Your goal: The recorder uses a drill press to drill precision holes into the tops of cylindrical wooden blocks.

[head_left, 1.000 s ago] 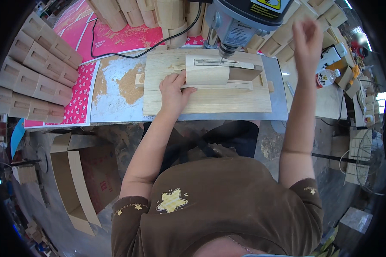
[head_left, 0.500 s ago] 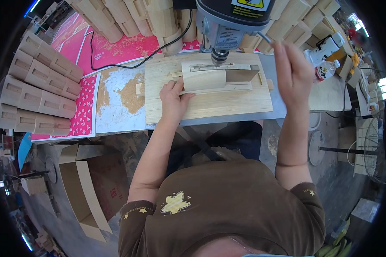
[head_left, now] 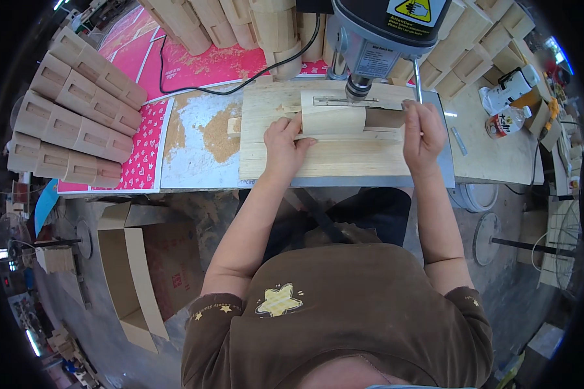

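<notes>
A pale wooden piece with a rounded face [head_left: 334,121] lies in a wooden jig on a flat board [head_left: 331,162]. My left hand [head_left: 284,144] grips its left end, fingers behind and thumb along the front edge. Above the piece is the drill press [head_left: 376,58], its chuck [head_left: 358,87] just over a long narrow slot [head_left: 331,102]. Whether the bit touches the wood, I cannot tell. My right hand [head_left: 425,135] is closed around the lower end of the drill press lever [head_left: 417,81], to the right of the jig.
Notched wooden pieces [head_left: 78,126] stand in rows at the left, with more behind the drill. A black cable [head_left: 240,87] crosses the pink sheet. Sawdust [head_left: 220,135] lies left of the board. A plastic bottle [head_left: 507,122] stands at right; an open cardboard box [head_left: 126,279] is on the floor.
My right hand has pulled the lever down, so it now hangs nearly vertical. My left hand stays on the wooden piece. The whole view has shifted slightly.
</notes>
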### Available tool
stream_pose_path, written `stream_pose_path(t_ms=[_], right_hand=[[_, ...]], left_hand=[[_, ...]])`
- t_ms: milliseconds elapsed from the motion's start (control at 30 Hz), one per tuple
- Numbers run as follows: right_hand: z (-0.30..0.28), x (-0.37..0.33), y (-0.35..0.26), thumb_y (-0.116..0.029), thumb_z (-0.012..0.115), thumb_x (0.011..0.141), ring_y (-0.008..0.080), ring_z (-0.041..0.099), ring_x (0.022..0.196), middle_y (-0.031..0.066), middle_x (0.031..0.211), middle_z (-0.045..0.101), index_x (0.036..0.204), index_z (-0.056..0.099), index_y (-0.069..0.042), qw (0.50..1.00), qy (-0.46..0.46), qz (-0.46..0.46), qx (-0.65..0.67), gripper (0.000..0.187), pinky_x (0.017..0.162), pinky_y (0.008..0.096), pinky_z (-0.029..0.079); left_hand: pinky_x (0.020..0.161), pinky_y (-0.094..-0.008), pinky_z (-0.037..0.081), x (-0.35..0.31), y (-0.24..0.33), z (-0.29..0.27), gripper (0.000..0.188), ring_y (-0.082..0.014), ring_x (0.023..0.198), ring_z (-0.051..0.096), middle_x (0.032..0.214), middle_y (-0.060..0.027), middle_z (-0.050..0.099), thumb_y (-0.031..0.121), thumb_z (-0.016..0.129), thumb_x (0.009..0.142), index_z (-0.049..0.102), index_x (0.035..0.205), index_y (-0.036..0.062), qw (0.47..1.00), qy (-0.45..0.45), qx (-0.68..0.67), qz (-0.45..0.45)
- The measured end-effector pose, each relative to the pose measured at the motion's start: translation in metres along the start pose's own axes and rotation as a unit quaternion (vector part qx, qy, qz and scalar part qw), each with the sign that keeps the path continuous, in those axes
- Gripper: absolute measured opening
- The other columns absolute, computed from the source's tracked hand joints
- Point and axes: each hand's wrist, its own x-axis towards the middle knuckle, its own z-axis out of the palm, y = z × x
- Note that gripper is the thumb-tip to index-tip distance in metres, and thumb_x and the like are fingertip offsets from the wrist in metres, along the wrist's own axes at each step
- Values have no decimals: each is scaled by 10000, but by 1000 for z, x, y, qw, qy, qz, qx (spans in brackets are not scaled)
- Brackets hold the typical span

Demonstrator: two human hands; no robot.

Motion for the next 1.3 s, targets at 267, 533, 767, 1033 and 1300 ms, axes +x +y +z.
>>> stream_pose_path(t_ms=[267, 533, 767, 1033, 1300], right_hand=[[-9, 171, -8, -268, 463, 900, 285, 611, 676, 197, 705, 613, 841, 630, 42, 986, -52, 121, -99, 356, 629, 350, 460], [-14, 157, -17, -329, 454, 885, 276, 636, 734, 192, 747, 636, 844, 638, 29, 997, -31, 61, -23, 405, 654, 355, 467], [-29, 44, -35, -68, 507, 907, 102, 494, 562, 60, 625, 532, 777, 598, 40, 994, -14, 110, 22, 192, 532, 240, 383], [20, -23, 21, -4, 495, 878, 233, 552, 737, 139, 806, 609, 893, 603, 31, 994, 54, 3, 95, 115, 665, 308, 440], [-14, 46, -11, -61, 530, 889, 143, 497, 607, 73, 664, 543, 857, 610, 16, 998, 33, 39, 33, 115, 574, 255, 391]], left_hand=[[859, -425, 324, 6, 20, 15, 590, -251, 859, 511, 829, -40, 535, 182, 781, 608, 586, 1155, 78, 998, -13, 56, 35], [859, -405, 339, 8, 22, 26, 551, -265, 875, 514, 842, -55, 539, 211, 774, 609, 599, 1116, 83, 999, -1, 26, 40], [859, -416, 344, 3, 20, 30, 584, -274, 879, 509, 852, -60, 538, 220, 776, 588, 596, 1126, 86, 999, 24, 16, 19], [785, -428, 368, 4, 29, 28, 558, -288, 851, 522, 845, -66, 546, 217, 758, 625, 589, 1140, 84, 997, 48, 14, 63], [839, -425, 351, 5, 18, 27, 606, -283, 873, 515, 843, -57, 553, 209, 776, 582, 594, 1150, 103, 999, 6, 8, 42]])
